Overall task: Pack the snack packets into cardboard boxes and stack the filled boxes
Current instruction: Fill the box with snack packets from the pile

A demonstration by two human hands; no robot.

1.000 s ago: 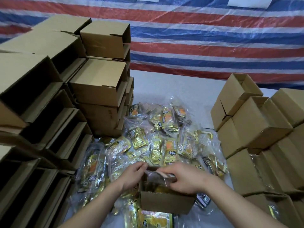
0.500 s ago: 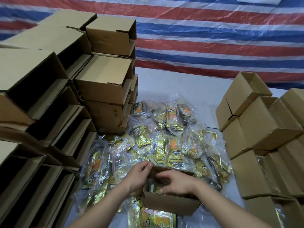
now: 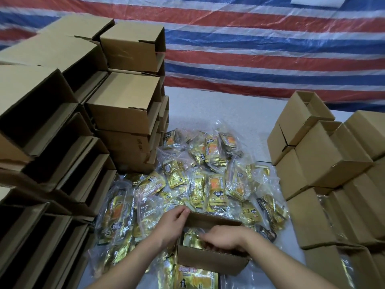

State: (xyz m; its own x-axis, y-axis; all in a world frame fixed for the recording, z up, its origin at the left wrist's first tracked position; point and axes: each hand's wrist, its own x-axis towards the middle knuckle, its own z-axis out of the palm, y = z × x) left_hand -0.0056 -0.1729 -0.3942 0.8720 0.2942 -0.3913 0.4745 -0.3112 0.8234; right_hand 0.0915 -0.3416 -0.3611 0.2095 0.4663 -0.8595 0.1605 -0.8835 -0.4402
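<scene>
A small open cardboard box (image 3: 210, 261) sits near me on a heap of gold snack packets (image 3: 214, 184) in clear bags. My left hand (image 3: 173, 224) holds the box's left wall at its far corner, thumb and fingers curled at the rim. My right hand (image 3: 225, 238) is down inside the box, fingers curled on a gold packet (image 3: 191, 240) that lies in it. Another packet (image 3: 195, 278) lies in front of the box.
Open-sided empty boxes (image 3: 123, 107) are stacked high on the left, close to my left arm. On the right stands a stack of boxes (image 3: 325, 155), some showing packets inside. The white table (image 3: 225, 109) runs back to a striped tarp (image 3: 250, 49).
My right hand has carried the packet from above the box's rim down into the box. My left hand stayed at the left wall. My view has moved closer and tilted down.
</scene>
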